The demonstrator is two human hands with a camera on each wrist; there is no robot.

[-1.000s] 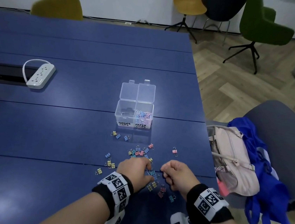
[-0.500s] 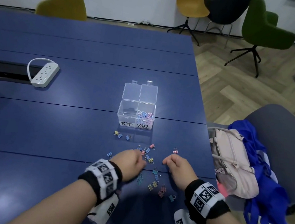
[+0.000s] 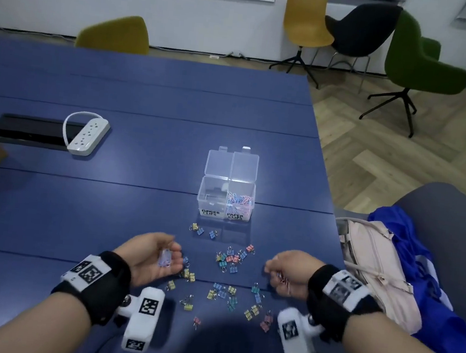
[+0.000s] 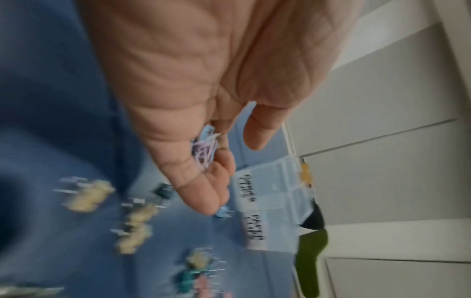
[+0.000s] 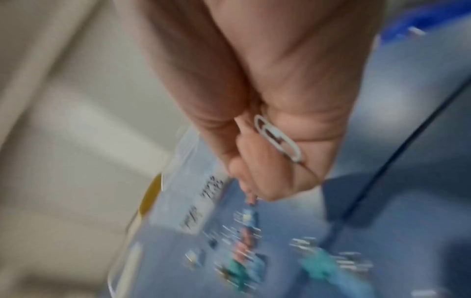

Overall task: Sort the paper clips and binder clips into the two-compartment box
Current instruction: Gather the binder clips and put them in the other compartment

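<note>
The clear two-compartment box [image 3: 210, 203] stands open mid-table. Its right side, labelled PAPER CLIPS, holds pastel paper clips [image 3: 239, 201]. The left side, labelled BINDER CLIPS, looks empty. Several coloured binder clips [image 3: 228, 258] lie scattered between the box and me. My left hand [image 3: 172, 252] is turned palm up left of the pile and cups a small bunch of purple and blue paper clips [image 4: 205, 150]. My right hand [image 3: 275, 269] is a fist right of the pile, gripping paper clips [image 5: 277, 139], one pale clip showing against the palm.
A white power strip [image 3: 88, 136] lies by a black cable slot [image 3: 28, 131] at the far left. The table's right edge runs close to my right wrist. Beyond it a grey chair carries a pink bag [image 3: 375, 268] and blue cloth [image 3: 424, 268].
Both hands have lifted off the clip pile and drawn apart. The left hand has turned palm up with paper clips in it, and the right has closed into a fist.
</note>
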